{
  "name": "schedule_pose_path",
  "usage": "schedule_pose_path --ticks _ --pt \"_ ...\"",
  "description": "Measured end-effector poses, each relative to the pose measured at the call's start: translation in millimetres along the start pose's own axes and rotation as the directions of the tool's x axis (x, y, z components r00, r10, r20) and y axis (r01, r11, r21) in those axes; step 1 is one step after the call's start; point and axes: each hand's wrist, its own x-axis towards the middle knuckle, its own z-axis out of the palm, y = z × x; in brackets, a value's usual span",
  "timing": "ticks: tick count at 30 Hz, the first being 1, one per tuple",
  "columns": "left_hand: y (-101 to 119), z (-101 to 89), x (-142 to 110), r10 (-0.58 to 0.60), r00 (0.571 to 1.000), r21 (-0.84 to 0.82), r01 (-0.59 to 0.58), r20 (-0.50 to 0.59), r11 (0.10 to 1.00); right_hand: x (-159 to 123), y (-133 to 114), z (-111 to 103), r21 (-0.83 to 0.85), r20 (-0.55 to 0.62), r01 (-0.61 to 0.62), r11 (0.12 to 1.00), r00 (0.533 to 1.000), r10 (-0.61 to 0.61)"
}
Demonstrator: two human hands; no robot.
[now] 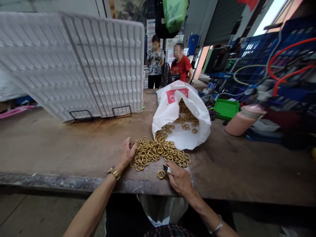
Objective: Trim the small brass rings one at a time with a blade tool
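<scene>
A heap of brass-coloured rings [150,149] lies on the brown table, spilling from the mouth of a white woven sack [195,136]. More rings show inside the sack. My left hand [127,153] rests against the heap's left edge, its thumb and fingers apart. In my right hand [180,179], at the front of the heap, is a small knife [168,169] with a dark pointed blade; the fingers hide most of its handle. A few loose rings [161,174] lie just left of the blade, apart from the heap.
White moulded plastic trays [111,65] stand upright in black wire holders [121,112] at the back left. To the right are a pink bottle [242,121], a green tray [226,109] and cluttered hoses. Two people are beyond the table [74,151], whose front edge runs near my forearms.
</scene>
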Motion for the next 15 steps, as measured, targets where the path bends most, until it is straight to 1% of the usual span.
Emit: schedule_pose_path --ticks 3,6,9,12,15 --pt "3 22.3 17 0.080 0.994 0.042 -0.083 0.075 0.996 0 0 0 0.002 -0.019 -0.002 1.000 1.000 0.002" --pt "14 41.4 23 0.141 0.980 0.067 -0.151 0.138 0.986 0 0 0 0.018 -0.028 -0.005 1.000 1.000 0.006" --pt "23 57.3 25 0.176 0.971 0.079 -0.191 0.164 0.978 0 -1 -1 0.041 -0.040 -0.005 0.999 0.999 0.006" --pt "29 64.9 27 0.215 0.961 0.067 -0.230 0.176 0.971 1 -1 -2 0.067 -0.048 0.000 0.998 0.999 0.003" --pt "32 59.3 27 0.260 0.948 0.028 -0.269 0.184 0.963 1 -1 -3 0.094 -0.050 0.002 0.996 0.999 0.003"
